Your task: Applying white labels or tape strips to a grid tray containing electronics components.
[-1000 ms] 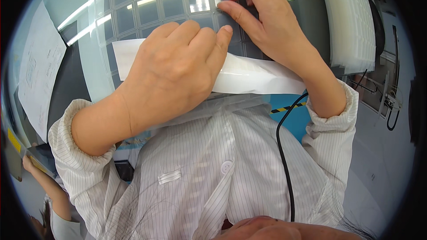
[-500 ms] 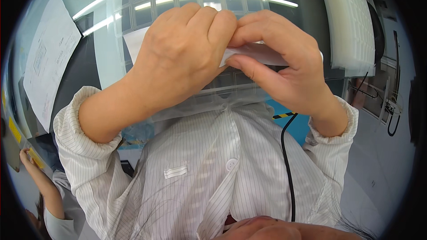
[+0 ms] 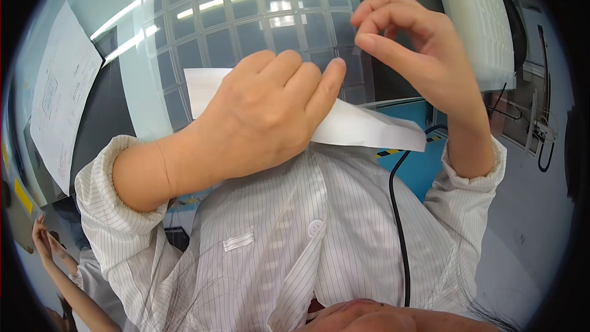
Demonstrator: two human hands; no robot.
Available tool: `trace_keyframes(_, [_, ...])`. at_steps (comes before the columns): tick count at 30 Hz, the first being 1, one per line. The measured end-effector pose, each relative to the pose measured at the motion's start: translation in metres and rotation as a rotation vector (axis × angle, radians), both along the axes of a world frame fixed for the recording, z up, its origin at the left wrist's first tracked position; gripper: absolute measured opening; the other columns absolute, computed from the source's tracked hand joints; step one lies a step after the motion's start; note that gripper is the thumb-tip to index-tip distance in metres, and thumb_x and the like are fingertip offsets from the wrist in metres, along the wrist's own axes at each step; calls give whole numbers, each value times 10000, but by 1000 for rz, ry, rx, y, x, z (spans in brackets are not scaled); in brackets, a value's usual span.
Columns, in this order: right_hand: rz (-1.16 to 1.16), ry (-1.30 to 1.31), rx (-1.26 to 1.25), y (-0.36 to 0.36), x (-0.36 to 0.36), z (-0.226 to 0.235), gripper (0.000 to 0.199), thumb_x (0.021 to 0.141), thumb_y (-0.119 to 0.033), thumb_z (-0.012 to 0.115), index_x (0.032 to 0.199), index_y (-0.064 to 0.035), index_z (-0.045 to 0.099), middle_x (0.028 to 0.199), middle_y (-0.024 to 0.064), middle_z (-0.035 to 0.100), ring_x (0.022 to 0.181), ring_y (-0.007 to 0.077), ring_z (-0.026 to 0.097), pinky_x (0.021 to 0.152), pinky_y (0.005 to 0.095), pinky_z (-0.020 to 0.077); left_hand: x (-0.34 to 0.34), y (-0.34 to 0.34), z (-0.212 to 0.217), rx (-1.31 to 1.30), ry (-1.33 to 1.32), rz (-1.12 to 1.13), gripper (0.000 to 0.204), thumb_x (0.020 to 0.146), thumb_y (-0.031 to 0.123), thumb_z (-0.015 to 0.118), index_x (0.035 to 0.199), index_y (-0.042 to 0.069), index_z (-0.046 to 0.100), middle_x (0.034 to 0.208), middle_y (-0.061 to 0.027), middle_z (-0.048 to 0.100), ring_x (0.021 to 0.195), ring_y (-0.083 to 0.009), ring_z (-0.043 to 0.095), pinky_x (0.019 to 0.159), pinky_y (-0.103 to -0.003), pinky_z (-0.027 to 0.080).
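My left hand (image 3: 264, 123) is closed on a folded white paper sheet (image 3: 369, 130); its fingers wrap over the top edge, and the sheet sticks out to the right in a pointed corner. My right hand (image 3: 418, 55) is above and to the right, off the sheet. Its thumb and fingertips are curled together, and I see nothing between them. Behind both hands is a glossy grey panel with a grid of squares (image 3: 246, 31). A white striped coat (image 3: 276, 252) fills the lower part of the view.
A printed white sheet (image 3: 61, 104) lies at the left. A stack of white foam sheets (image 3: 485, 24) stands at the upper right. A black cable (image 3: 399, 221) runs down over the coat. Another person's hand (image 3: 46, 246) shows at the lower left edge.
Half a second ago both hands were together on the white sheet. The right hand has since let go and lifted up to the right; the left hand has kept the sheet and moved lower.
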State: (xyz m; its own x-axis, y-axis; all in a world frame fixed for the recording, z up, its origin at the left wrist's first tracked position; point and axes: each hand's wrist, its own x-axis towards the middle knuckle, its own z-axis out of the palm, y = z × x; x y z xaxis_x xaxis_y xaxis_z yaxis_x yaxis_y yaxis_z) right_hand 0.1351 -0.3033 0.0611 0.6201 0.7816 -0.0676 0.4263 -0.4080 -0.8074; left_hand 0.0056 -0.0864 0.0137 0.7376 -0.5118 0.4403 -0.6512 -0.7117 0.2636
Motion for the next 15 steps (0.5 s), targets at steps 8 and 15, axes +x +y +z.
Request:
trace_keyframes(8, [245,-224,332,-4,26,-44,115,953,-101,695,941,4,650,1054,66,609,835,132,519,739,265,434,5,-12,-1,2,107,-33,711,700,83,717,1398,14,604,809,-60,487,725,-227,519,652,-360,453])
trace_keyframes(15, [-57,119,-44,-6,2,-5,136,951,-119,696,909,5,660,1070,94,581,866,156,538,743,280,450,9,-13,6,70,128,-21,740,671,83,743,1397,20,613,799,-62,471,722,-231,515,652,-362,454])
